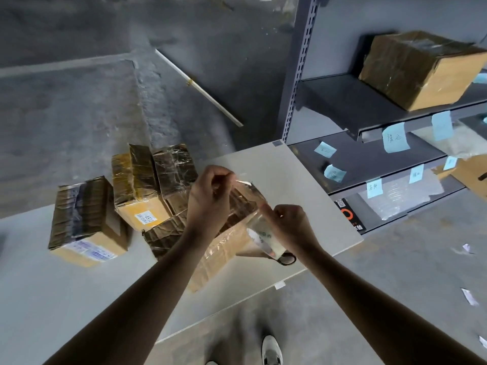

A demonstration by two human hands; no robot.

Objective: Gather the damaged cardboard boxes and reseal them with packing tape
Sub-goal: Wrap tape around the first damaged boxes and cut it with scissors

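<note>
A white pole (pixel 199 87) lies near a grey rack (pixel 300 61) bearing blue notes (pixel 395 138).

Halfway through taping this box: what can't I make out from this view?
Head view only:
- Box top seam: covered by the left hand and right hand.
- Tape roll: partly behind the right hand; amount left unclear.
- Blue notes on the shelf: writing too small and blurred.
- Shelf box: blurred, corner cut by the right edge.
- Dark ring below the right hand: too unclear to identify.
</note>
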